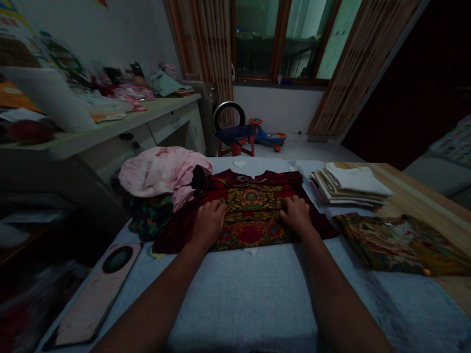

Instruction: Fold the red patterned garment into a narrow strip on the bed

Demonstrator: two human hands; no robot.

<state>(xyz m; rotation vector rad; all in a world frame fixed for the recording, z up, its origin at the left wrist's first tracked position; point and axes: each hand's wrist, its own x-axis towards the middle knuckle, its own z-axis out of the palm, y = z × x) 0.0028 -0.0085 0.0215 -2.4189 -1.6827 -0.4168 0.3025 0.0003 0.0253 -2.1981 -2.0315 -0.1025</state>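
Observation:
A dark red garment (253, 211) with a yellow and green patterned front panel lies spread flat on the grey-blue table cover (253, 294). My left hand (209, 221) rests on its left part, fingers curled down onto the cloth. My right hand (296, 214) rests on its right part in the same way, knuckles up. Whether the fingers pinch the cloth or only press it is not clear in the dim light.
A pink heap of clothes (162, 171) sits at the left over a dark patterned one. A stack of folded pale cloth (349, 186) and a folded patterned cloth (386, 240) lie at the right. A flat pink board (95, 294) lies front left. A cluttered desk (110, 122) stands left.

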